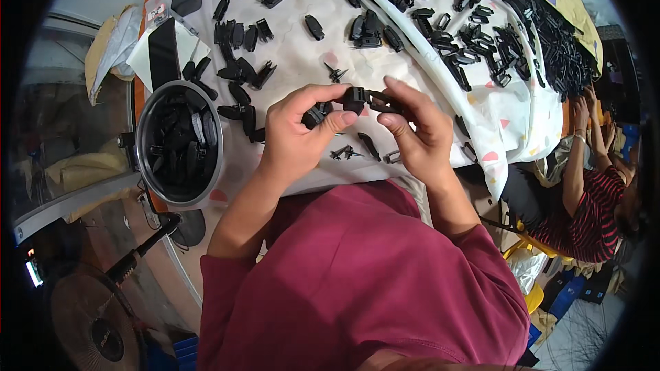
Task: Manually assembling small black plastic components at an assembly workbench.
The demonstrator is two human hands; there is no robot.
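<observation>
Above the near edge of the table, my left hand [300, 124] pinches a small black plastic housing [353, 99] between thumb and fingers. Another dark piece [315, 117] shows within that same hand's grip. My right hand [421, 130] is closed on a slim black plastic frame [385, 102]. The frame's end meets the housing's right side; whether the two are joined I cannot tell. Just beyond my hands lies a small dark pointed part [335, 73]. Similar pointed parts [346, 153] and a curved black piece [368, 145] lie between my wrists.
A round metal-rimmed bowl [146, 165] of black parts stands at the left, beside a phone-like slab [163, 55]. Black parts [474, 48] are heaped across the white cloth [289, 48]. At the right another person [584, 192] reaches to the table. A fan [96, 323] stands lower left.
</observation>
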